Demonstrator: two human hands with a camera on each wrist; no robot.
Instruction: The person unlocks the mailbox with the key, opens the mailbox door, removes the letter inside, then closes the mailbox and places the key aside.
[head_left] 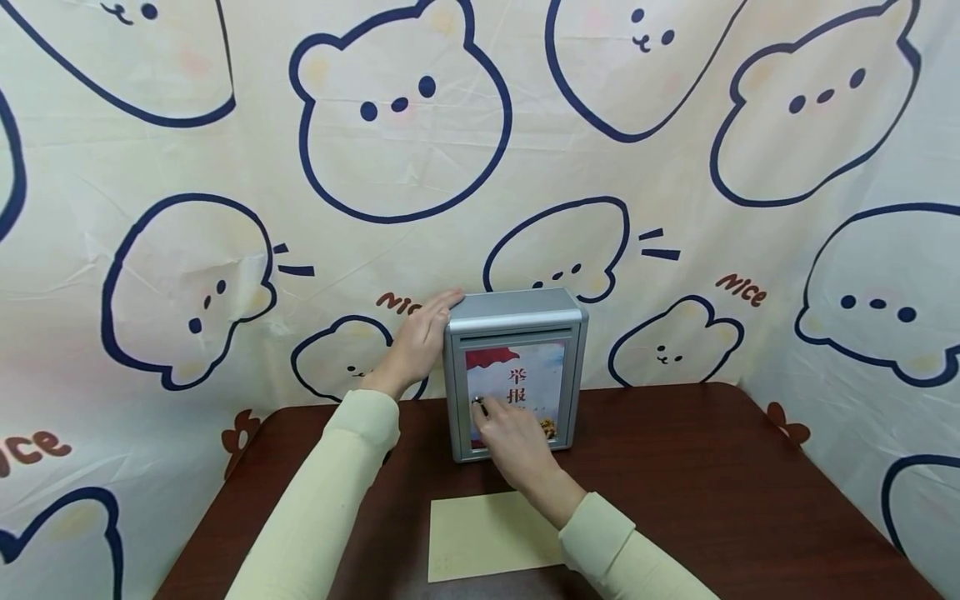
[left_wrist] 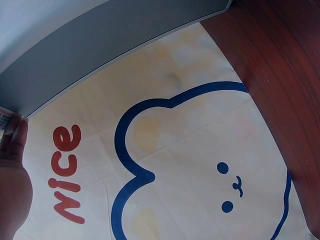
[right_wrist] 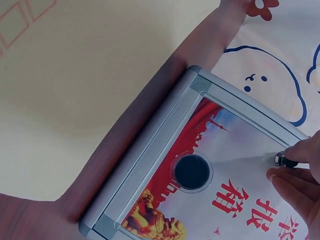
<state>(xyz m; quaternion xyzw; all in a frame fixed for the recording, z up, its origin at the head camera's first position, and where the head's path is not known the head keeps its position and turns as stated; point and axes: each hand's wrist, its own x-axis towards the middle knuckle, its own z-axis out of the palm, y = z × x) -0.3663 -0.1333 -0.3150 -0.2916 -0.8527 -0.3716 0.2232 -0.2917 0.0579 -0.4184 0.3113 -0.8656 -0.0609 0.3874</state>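
Note:
A silver-framed report box (head_left: 517,310) stands upright at the back of the table, with red Chinese characters on its front panel. My left hand (head_left: 420,337) rests on its upper left corner; in the left wrist view only part of that left hand (left_wrist: 14,175) shows beside the grey side wall. In front of the panel, my right hand (head_left: 510,433) pinches a small key with a black head (right_wrist: 289,162) between thumb and fingers. The key sits at the silver lock (right_wrist: 278,159) in the panel. A pale yellow envelope (head_left: 480,533) lies before the box, partly under my right forearm.
The dark red-brown wooden table (head_left: 675,483) extends to both sides of the box. Close behind it hangs a cream cloth (head_left: 405,167) with cartoon animal outlines. On the panel is a round dark disc or opening (right_wrist: 192,171); I cannot tell which.

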